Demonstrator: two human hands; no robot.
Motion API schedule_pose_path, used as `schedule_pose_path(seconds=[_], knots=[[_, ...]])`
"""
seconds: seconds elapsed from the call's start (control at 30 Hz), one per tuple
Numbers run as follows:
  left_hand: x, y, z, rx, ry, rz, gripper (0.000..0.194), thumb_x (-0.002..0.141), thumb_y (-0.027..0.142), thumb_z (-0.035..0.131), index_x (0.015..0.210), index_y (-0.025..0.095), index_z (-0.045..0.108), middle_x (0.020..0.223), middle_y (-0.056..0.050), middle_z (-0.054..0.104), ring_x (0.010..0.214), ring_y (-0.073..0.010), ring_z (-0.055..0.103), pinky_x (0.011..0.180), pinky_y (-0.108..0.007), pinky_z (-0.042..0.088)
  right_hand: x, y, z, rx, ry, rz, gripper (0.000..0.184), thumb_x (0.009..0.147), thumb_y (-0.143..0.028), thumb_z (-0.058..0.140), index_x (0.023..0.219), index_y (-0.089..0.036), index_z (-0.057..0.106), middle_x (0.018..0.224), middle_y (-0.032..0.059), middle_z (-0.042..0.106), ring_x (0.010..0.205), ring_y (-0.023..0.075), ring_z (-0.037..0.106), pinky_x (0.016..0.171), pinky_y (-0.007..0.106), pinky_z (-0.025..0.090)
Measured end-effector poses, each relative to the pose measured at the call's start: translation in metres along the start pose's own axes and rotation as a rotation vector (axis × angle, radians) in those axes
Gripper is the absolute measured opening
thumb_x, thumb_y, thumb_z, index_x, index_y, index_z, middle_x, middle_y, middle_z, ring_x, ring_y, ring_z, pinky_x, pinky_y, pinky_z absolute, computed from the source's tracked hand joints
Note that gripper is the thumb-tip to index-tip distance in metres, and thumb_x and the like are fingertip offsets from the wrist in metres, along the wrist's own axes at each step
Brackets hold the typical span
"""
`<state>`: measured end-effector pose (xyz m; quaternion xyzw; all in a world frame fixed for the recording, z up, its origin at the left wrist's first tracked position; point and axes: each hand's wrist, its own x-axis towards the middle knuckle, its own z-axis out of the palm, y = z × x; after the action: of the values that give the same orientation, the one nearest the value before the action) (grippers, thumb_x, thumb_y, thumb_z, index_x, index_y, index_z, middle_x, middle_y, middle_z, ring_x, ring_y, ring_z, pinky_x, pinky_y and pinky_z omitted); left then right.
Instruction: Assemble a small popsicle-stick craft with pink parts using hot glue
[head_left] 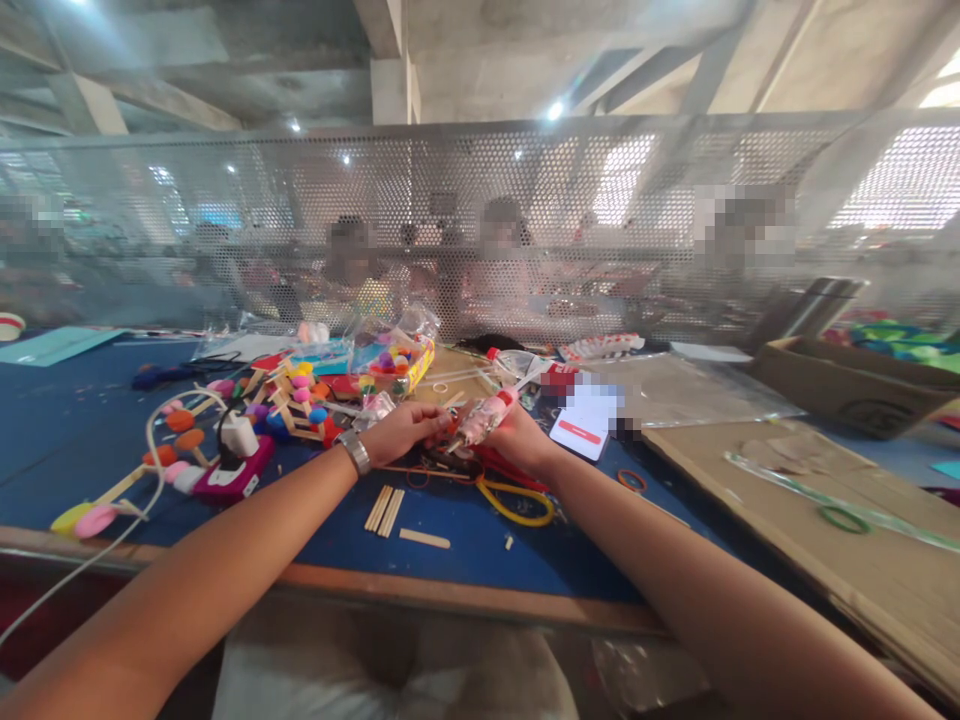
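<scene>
The right hand (517, 440) is closed around a pink-and-white glue gun (491, 412), its tip angled down toward the left hand (411, 428), whose fingertips come together; whether they pinch anything, I cannot tell. Left of the grip, craft-stick pieces with coloured pompoms (301, 394) appear already joined, whereas on the near side of the grip 1 flat stick (424, 539) and a small row of sticks (385, 511) lie loose, seemingly unused. The glue gun looks patchy and well used
</scene>
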<state>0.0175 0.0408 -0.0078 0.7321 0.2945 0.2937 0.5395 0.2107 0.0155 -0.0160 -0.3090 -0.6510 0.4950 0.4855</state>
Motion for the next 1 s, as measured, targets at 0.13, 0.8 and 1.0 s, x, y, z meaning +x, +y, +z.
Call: schedule_pose_path(seconds=[0.13,0.8,1.0], knots=[[-0.0001,0.0009,-0.0004,0.000,0.008,0.007,0.054,0.070,0.063,0.067,0.082,0.011,0.063,0.061,0.003,0.053,0.056,-0.0088,0.043,0.056,-0.024,0.033,-0.0005,-0.0004,0.0006,0.007,0.026,0.007,0.018,0.057,-0.026,0.078,0.066,-0.016,0.066,0.068,0.0009,0.065,0.064,0.0144,0.055,0.068,0.030,0.047],[-0.0010,0.0032,0.0009,0.075,0.055,0.003,0.060,0.066,0.070,0.066,0.079,0.012,0.064,0.062,0.001,0.056,0.056,-0.0095,0.045,0.054,-0.023,0.033,0.0000,-0.0017,0.0014,-0.046,0.044,0.001,0.028,0.054,-0.034,0.083,0.065,-0.017,0.065,0.064,0.0006,0.065,0.061,0.0151,0.055,0.064,0.030,0.049],[-0.0011,0.0048,0.0004,0.120,0.001,0.024,0.059,0.073,0.073,0.056,0.066,0.014,0.058,0.057,0.001,0.050,0.056,-0.0111,0.043,0.056,-0.025,0.035,-0.0010,-0.0042,0.0027,-0.056,0.041,-0.008,0.024,0.056,-0.034,0.082,0.066,-0.018,0.066,0.067,0.0013,0.066,0.064,0.0160,0.056,0.066,0.031,0.049]])
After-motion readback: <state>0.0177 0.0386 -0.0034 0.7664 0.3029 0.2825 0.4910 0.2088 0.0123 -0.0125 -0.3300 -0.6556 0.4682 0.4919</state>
